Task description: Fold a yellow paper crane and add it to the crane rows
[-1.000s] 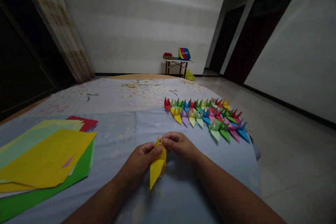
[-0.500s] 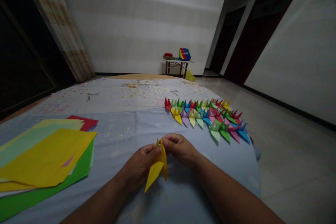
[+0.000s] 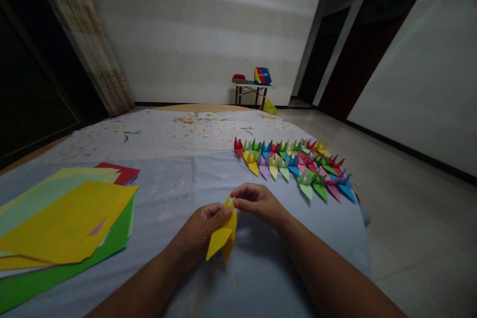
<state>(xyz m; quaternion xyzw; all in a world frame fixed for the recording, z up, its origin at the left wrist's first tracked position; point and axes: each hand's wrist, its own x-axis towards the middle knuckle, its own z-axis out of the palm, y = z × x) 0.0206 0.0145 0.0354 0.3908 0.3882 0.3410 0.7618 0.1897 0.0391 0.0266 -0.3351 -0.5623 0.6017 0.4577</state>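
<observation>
A folded yellow paper crane [image 3: 222,239] is held over the near part of the table, its two wings hanging down and its narrow points upward. My left hand [image 3: 203,231] is closed on its body from the left, thumb on top. My right hand [image 3: 261,203] pinches the tip of one upright point between thumb and fingers. Beyond my right hand stand rows of finished paper cranes [image 3: 274,165] in red, green, yellow, blue, pink and purple.
Loose sheets of coloured paper [image 3: 67,223] lie overlapped at the left. A pale flowered cloth [image 3: 167,134] covers the table. Against the far wall, a small table [image 3: 253,86] bears a colourful bag [image 3: 263,75]. A yellow plastic bag [image 3: 270,107] sits on the floor beside it.
The yellow crane has tipped so its wings sit higher and tilt toward me. My right hand has shifted slightly up and right, with its fingers on the point's tip.
</observation>
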